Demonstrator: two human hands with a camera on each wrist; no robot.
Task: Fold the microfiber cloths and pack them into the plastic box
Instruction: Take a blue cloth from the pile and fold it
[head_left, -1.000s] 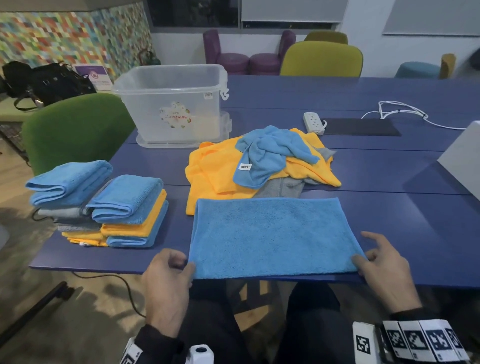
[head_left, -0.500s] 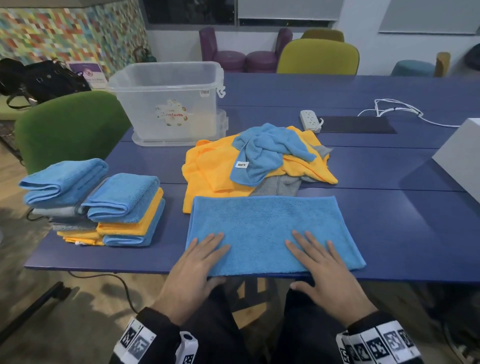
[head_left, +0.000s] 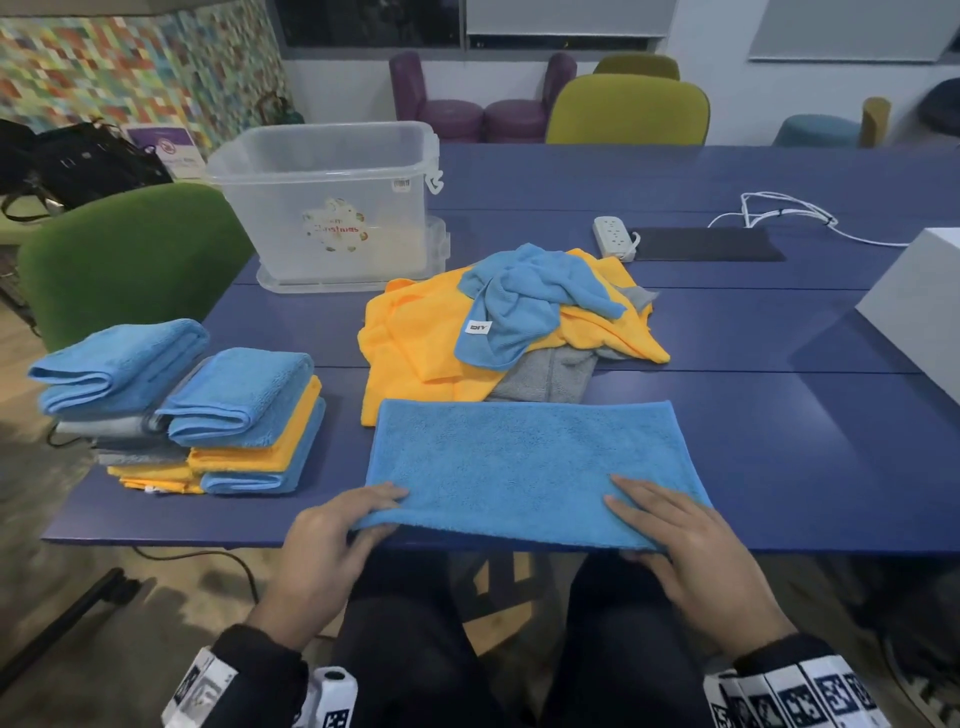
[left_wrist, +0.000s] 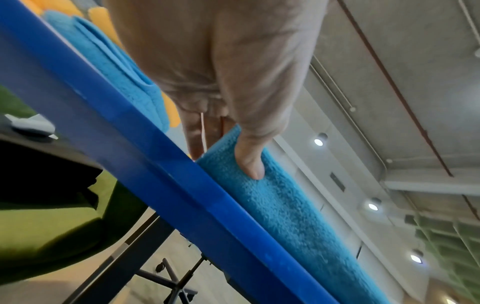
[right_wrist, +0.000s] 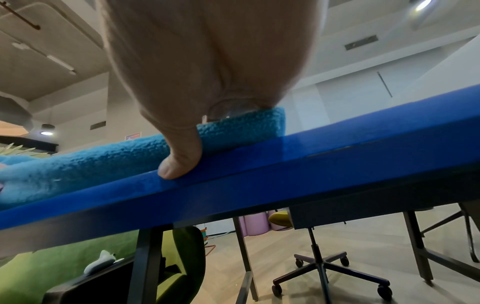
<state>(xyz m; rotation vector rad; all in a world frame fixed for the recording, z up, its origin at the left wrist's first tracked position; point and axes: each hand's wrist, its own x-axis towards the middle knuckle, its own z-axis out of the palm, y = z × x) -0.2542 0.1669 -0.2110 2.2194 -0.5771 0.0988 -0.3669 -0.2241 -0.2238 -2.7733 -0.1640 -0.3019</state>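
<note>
We've got the blue cloth (head_left: 530, 467) flat on the table (head_left: 779, 441), its near hem right at the table's near edge, directly in front of us. Long axis runs left-right, parallel to that edge, so the short way points away from us toward the plastic box (head_left: 324, 202). That's the relation that counts: both near corners are in reach, one per hand, and neither hand is closer than the other.

Left hand (head_left: 332, 551) pinches the near-left corner, fingers on top and thumb (left_wrist: 250, 164) curled under the hem w/ the edge lifted slightly. Right hand (head_left: 691, 561) has the near-right corner: fingers lie fairly straight on top, and the wrist view shows the thumb (right_wrist: 179, 162) tucked under the hem against the table edge, so we read it as a pinch too.

Our guess is the next fold goes away from us, near hem carried over to the far hem, halving the short side. Both hands need to rise together or the hem skews.

Beyond the blue cloth's far hem sits the unfolded pile (head_left: 498, 332) (orange, blue, grey), almost touching it, so a sloppy throw could land on that. Left of the blue cloth, apart from it, are the folded stacks (head_left: 182, 410). The box is past the pile, to the left, and looks to have no cloths in it yet.
</note>
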